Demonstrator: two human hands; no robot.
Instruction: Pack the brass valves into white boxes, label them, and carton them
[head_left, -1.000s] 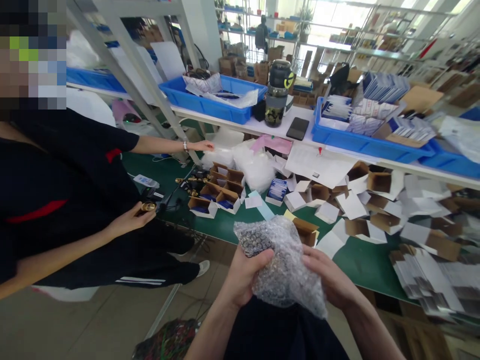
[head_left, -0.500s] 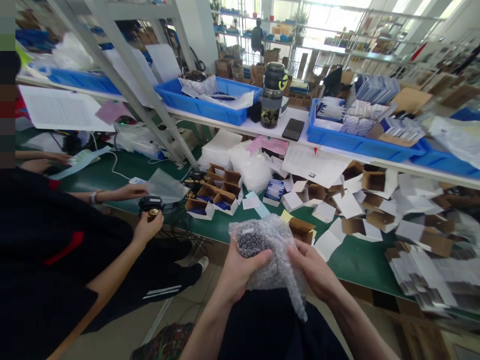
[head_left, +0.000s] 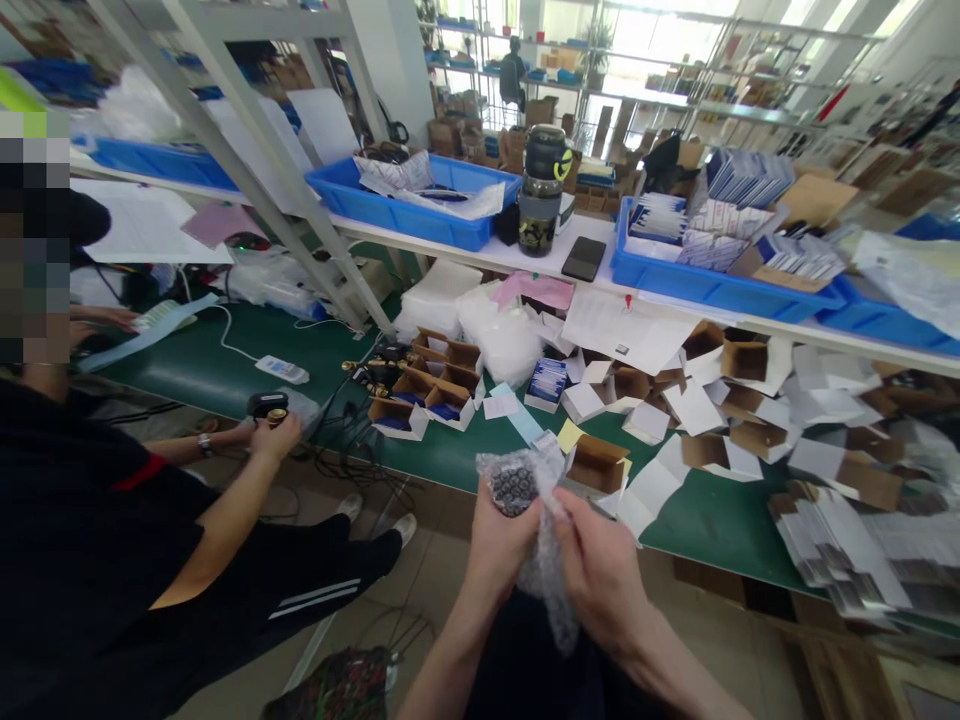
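The person is holding a bubble-wrap bundle (head_left: 525,500) in front of the chest, just short of the near edge of the green table (head_left: 225,365). The left hand (head_left: 501,545) is gripping it from the left, fingers curled round the wrap with the thumb lying across the front, just under a dark item (head_left: 514,487) that is showing through the film. The right hand (head_left: 600,570) is closing on the wrap's right side, fingers bent and pinching the loose film, whose tail is hanging down between the two wrists.

Just beyond the bundle an open box (head_left: 596,465) is sitting on the table beside a yellow note (head_left: 568,436), with more boxes and white cards lying scattered to the right. On the shelf above, a blue bin (head_left: 420,210) is standing left of a dark jar (head_left: 541,190) and a phone (head_left: 583,258).

To the left a co-worker in black is bending over the table, one hand (head_left: 274,435) holding a small brass-tipped part (head_left: 268,407) at its edge.
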